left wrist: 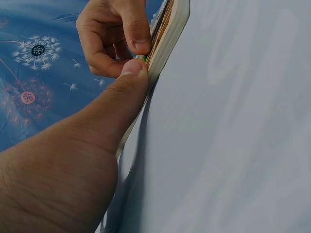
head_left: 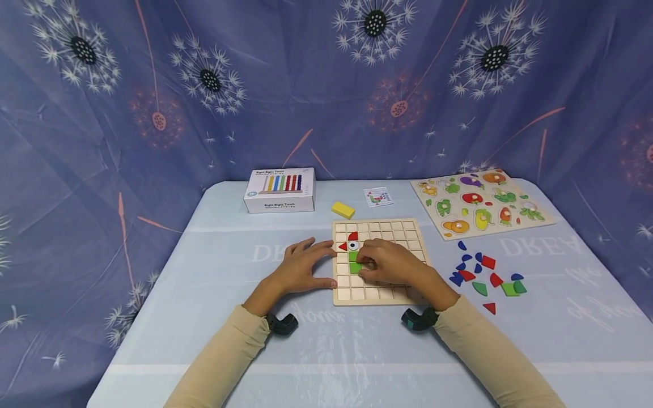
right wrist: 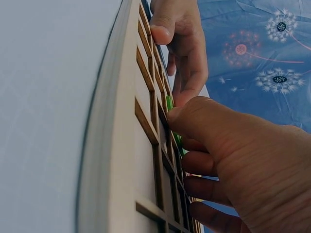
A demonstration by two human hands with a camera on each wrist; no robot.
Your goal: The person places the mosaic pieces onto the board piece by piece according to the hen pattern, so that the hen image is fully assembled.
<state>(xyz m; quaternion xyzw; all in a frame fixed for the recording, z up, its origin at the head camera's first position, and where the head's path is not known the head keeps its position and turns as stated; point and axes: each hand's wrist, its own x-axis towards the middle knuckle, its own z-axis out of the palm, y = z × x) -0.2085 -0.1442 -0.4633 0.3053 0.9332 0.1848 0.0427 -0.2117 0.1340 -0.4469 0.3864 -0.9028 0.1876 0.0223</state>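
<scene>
A wooden grid board [head_left: 343, 296] lies on the table before me. In its left columns sit a red rounded piece [head_left: 353, 236], a red triangle [head_left: 342, 246], a white eye tile [head_left: 353, 245], an upper green square [head_left: 353, 256] and a lower green square [head_left: 354, 268]. My right hand [head_left: 391, 262] reaches over the grid, curled thumb and fingers pinching at the lower green square; the right wrist view shows green by the thumb tip [right wrist: 176, 115]. My left hand [head_left: 300, 270] spreads along the board's left side, thumb and fingertips at its edge.
Loose blue, red and green pieces [head_left: 488, 262] lie scattered to the right. Behind the board are a yellow block [head_left: 343, 210], a picture card [head_left: 378, 196] and a white box [head_left: 280, 203]. A vegetable puzzle board [head_left: 490, 207] rests at the back right.
</scene>
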